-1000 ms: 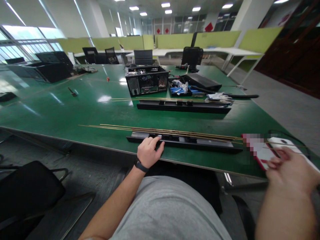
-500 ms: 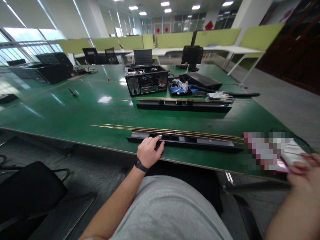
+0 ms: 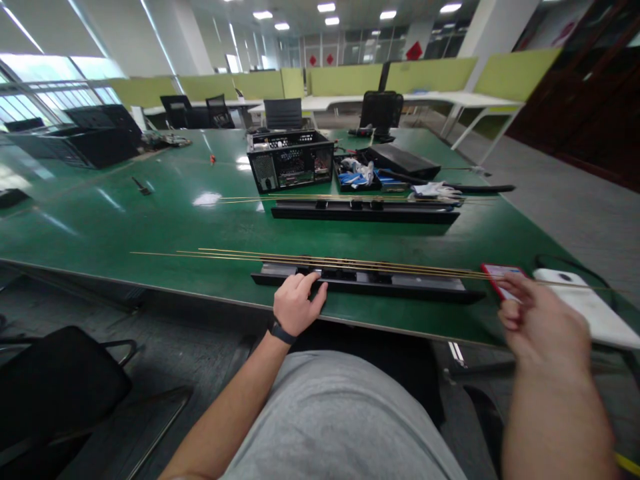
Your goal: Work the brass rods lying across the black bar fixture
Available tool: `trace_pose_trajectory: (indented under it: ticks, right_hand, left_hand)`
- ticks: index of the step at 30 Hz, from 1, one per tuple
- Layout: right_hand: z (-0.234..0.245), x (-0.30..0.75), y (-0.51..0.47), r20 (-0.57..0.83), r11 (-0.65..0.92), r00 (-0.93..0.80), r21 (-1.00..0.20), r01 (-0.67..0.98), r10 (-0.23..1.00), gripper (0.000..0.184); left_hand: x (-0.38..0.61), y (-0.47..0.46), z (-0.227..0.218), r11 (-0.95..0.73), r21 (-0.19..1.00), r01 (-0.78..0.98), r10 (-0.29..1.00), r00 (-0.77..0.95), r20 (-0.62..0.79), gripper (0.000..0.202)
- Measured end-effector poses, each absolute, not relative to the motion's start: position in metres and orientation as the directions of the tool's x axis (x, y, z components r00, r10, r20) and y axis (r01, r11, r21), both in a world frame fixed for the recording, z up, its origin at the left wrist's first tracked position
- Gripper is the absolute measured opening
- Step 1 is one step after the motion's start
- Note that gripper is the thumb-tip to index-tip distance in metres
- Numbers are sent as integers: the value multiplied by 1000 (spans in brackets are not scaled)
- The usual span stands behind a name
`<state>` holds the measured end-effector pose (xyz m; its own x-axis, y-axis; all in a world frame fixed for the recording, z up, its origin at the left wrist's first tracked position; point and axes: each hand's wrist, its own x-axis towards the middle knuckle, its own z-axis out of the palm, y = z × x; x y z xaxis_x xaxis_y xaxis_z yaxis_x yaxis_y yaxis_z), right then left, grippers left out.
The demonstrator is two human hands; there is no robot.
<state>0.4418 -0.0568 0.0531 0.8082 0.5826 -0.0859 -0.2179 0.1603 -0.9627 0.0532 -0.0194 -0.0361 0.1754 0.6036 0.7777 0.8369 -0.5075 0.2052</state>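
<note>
A long black rail lies along the near edge of the green table, with several thin brass-coloured rods stretched lengthwise over it. My left hand holds the rail left of its middle, fingers curled over its upper side and the thumb at the front. To the right, my right hand has its thumb and fingers closed around a thin rod, past the rail's right end. One rod reaches further left than the others. A red-edged phone is partly hidden behind the right hand.
Beside the phone lies a white flat device with a black cable. A second black rail with rods lies further back. Beyond it are an open computer case, a tray of blue-white gloves and more gloves.
My right hand has moved left from the table's right edge, and one rod now sticks out further to the left. My left hand stays on the rail. The phone shows more plainly.
</note>
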Motion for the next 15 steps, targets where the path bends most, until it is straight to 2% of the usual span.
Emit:
trace_pose_trajectory:
  ticks: [3, 7, 15]
  right_hand:
    - [45, 415, -56, -42, 136, 715, -972, -190, 698, 17]
    - [36, 377, -56, -55, 73, 581, -978, -195, 812, 36]
    - [32, 341, -61, -22, 56, 459, -986, -154, 888, 48]
  left_hand:
    - [54, -20, -35, -505, 208, 838, 607, 173, 776, 18]
    - [54, -20, -34, -503, 204, 840, 602, 170, 780, 19]
    - [54, -20, -35, -499, 208, 841, 614, 173, 770, 20]
